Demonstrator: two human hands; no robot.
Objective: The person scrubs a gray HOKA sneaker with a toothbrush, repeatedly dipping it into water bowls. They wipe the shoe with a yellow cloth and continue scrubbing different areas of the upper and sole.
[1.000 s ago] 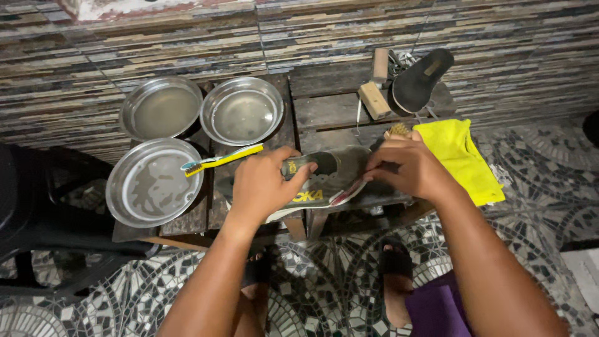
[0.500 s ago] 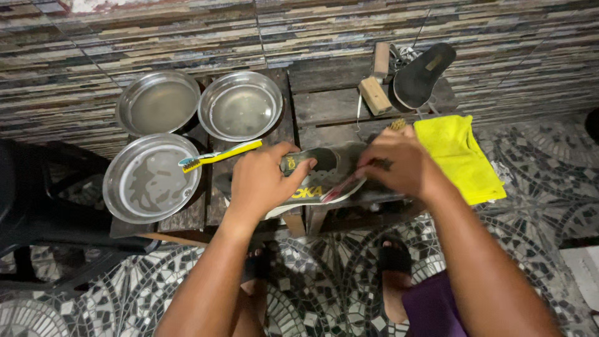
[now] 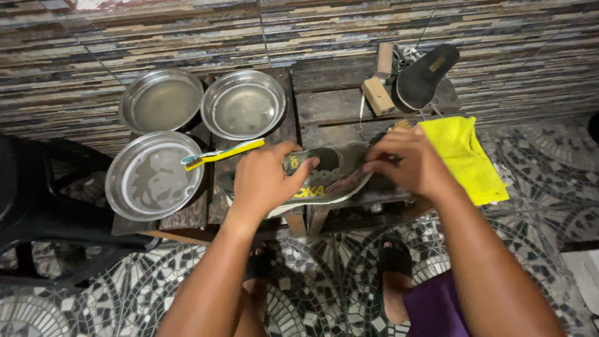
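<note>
Near the front edge of the wooden table (image 3: 324, 106), in the head view, a grey shoe (image 3: 324, 178) lies on its side, roughly midway along that edge. The left hand (image 3: 262, 181) clamps the shoe's heel end — fingers curled over the top, thumb toward the opening. The right hand (image 3: 412, 162) rests on the toe end, its fingers bent and pinched at the upper; exactly what they pinch cannot be told from here.

Just left of the left hand, a yellow toothbrush (image 3: 221, 153) lies tilted, its bristle end resting on the rim of the nearest steel bowl (image 3: 153, 178) at the front left corner. Two more steel bowls sit behind it along the back left — one (image 3: 161, 100) at the far corner, the other (image 3: 243, 105) beside it, holding clear water.

Touching the right wrist, a yellow cloth (image 3: 465, 156) hangs over the front right corner. At the back right lie a wooden brush (image 3: 377, 93) and a black insole (image 3: 424, 75), close together, with a lace beside them.

Below the table edge, both feet (image 3: 393, 274) in dark sandals stand on a patterned mosaic floor (image 3: 324, 274).
</note>
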